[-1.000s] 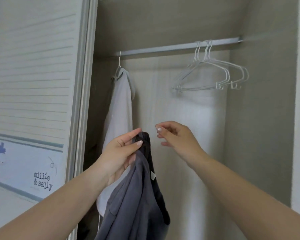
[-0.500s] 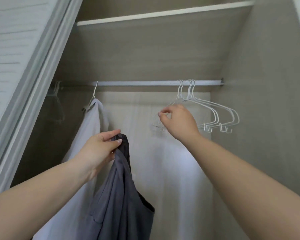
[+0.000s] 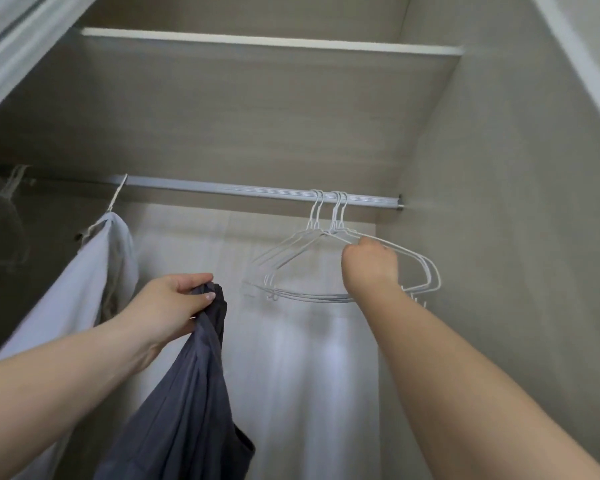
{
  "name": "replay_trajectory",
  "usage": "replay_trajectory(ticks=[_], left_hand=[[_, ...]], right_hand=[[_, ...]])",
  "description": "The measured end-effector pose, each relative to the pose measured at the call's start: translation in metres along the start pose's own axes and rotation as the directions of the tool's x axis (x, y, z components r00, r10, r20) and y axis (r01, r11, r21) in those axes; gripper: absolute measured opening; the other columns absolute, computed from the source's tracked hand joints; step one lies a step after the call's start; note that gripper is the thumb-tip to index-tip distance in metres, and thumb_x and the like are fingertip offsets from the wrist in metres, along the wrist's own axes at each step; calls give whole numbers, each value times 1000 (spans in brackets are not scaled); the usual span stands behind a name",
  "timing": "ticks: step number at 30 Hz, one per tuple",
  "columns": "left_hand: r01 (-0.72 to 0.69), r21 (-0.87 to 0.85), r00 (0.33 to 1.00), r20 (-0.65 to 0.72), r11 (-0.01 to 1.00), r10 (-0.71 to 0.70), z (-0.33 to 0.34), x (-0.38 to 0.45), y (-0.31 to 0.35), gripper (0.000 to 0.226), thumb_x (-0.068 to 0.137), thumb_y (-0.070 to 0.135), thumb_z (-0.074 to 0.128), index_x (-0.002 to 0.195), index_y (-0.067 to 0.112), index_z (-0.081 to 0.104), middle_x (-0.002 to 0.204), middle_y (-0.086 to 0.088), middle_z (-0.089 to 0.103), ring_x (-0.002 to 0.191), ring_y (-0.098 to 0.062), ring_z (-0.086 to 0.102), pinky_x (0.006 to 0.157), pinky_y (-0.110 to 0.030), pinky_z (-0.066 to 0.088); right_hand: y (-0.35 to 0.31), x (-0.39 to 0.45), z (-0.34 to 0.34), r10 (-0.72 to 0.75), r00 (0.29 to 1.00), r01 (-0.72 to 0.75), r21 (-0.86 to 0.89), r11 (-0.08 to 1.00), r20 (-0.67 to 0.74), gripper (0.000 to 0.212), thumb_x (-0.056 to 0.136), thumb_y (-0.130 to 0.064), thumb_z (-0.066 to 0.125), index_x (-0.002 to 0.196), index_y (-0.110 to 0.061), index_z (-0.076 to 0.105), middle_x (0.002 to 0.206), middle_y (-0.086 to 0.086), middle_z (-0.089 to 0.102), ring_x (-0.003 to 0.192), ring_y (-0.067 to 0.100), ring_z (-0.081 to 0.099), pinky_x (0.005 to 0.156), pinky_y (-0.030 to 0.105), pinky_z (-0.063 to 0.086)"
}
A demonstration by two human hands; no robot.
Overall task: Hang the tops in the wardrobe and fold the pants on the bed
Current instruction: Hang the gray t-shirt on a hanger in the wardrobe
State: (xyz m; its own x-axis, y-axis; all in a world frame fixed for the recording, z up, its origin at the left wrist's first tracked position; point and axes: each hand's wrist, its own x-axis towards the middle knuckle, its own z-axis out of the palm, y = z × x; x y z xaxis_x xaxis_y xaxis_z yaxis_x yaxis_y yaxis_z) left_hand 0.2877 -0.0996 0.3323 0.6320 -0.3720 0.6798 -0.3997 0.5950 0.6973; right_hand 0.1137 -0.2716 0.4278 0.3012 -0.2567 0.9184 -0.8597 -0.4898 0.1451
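The right hand point(image 3: 369, 266) has moved from the left end of the hangers point(image 3: 291, 271), where it was half a second ago, to the right, and now sits curled at the upper arm of the bunch, just below the hooks. Its fingers are hidden behind the hand, so I cannot tell whether they actually grip a wire. The hangers all hook on the rail point(image 3: 222, 188), near its right end, as before.

The left hand point(image 3: 168, 306) still pinches the grey top point(image 3: 187, 403) by its upper edge between thumb and fingers; the cloth hangs down from it, in front of the wardrobe's back wall and below the rail. It keeps about the same place as earlier.

A white top point(image 3: 94, 271) hangs on its own hanger at the left of the rail, unchanged. The view has tilted up a little, showing more of the shelf point(image 3: 257, 43) above.
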Motion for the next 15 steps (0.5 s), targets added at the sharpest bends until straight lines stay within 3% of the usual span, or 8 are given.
replay_trajectory(ticks=[4, 6, 11, 15], left_hand=[[-29, 75, 999, -37, 997, 31, -6, 12, -10, 35, 91, -3, 56, 123, 9, 60, 92, -3, 64, 75, -13, 59, 48, -12, 50], [-28, 83, 998, -46, 996, 32, -8, 15, -13, 34, 91, -3, 57, 123, 10, 60, 93, -3, 65, 75, -13, 60, 47, -12, 49], [-28, 63, 997, -73, 998, 33, -14, 20, -17, 34, 91, -5, 56, 123, 7, 60, 90, -5, 63, 71, -13, 57, 43, -11, 45], [-40, 66, 994, -99, 997, 46, -22, 23, -17, 34, 92, -6, 53, 123, 6, 59, 84, -5, 61, 54, -7, 53, 37, -9, 40]], right_hand=[[-2, 6, 3, -144, 981, 135, -75, 988, -127, 34, 79, 3, 54, 109, -9, 64, 115, 12, 57, 109, 31, 53, 85, 35, 41], [-8, 11, 4, -174, 972, 175, -7, 985, -159, 36, 81, 3, 52, 113, -11, 62, 115, 12, 56, 107, 31, 54, 83, 34, 41], [-38, 21, -7, 24, 1000, -16, 458, 889, -11, 43, 89, 0, 42, 128, -13, 55, 131, 15, 45, 111, 33, 56, 89, 34, 45], [-60, 25, -12, 105, 993, -54, 580, 813, -54, 47, 88, 5, 39, 131, -11, 50, 134, 17, 38, 103, 36, 59, 80, 34, 45]])
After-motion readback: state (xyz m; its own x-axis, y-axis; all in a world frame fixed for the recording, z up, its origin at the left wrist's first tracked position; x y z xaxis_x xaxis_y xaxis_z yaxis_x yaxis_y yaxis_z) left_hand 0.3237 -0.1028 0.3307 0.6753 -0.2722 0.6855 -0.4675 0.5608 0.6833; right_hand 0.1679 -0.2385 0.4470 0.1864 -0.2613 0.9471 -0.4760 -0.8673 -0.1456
